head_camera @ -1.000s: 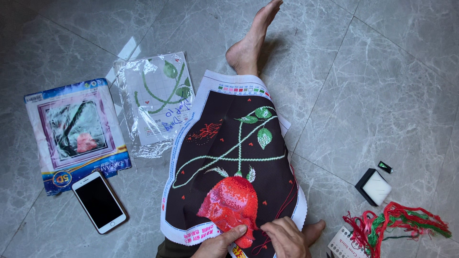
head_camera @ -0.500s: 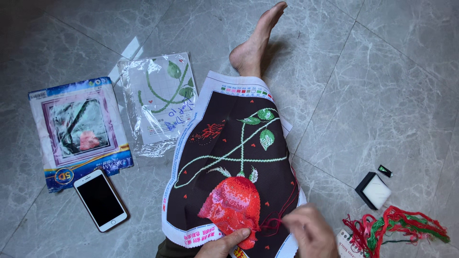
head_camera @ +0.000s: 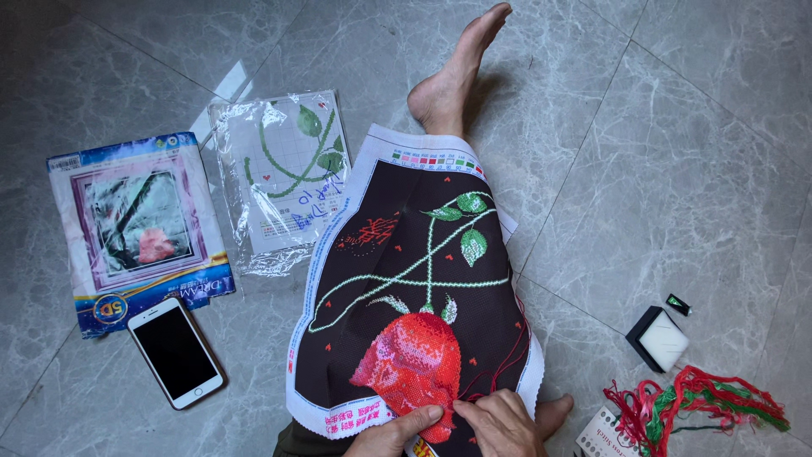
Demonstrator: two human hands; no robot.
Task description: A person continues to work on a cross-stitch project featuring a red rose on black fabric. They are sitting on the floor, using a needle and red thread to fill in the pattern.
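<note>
Down at the bottom edge of the view, both hands meet on the lower hem of a black cross-stitch cloth (head_camera: 414, 279) that is draped over the person's outstretched leg, with the bare foot (head_camera: 457, 76) pointing away across the grey tiled floor (head_camera: 677, 169). The left hand (head_camera: 393, 432) comes in from below with its thumb laid flat on the cloth's white border, the fingers tucked under the fabric so that it nips the edge between thumb and fingers. The right hand (head_camera: 499, 423) lies knuckles-up just beside it, fingers curled and drawn together at the tips against the lower edge of the stitched red rose (head_camera: 410, 360); whether a needle sits between those tips cannot be told. Dark red thread (head_camera: 507, 360) loops over the cloth near this hand. To the left on the floor lie a white phone (head_camera: 175, 352) with a dark screen, a kit packet with a blue border (head_camera: 139, 228), and a pattern sheet in a clear plastic sleeve (head_camera: 283, 178). To the right rest a small black and white box (head_camera: 658, 338) and a tangle of red and green threads (head_camera: 702, 402).
</note>
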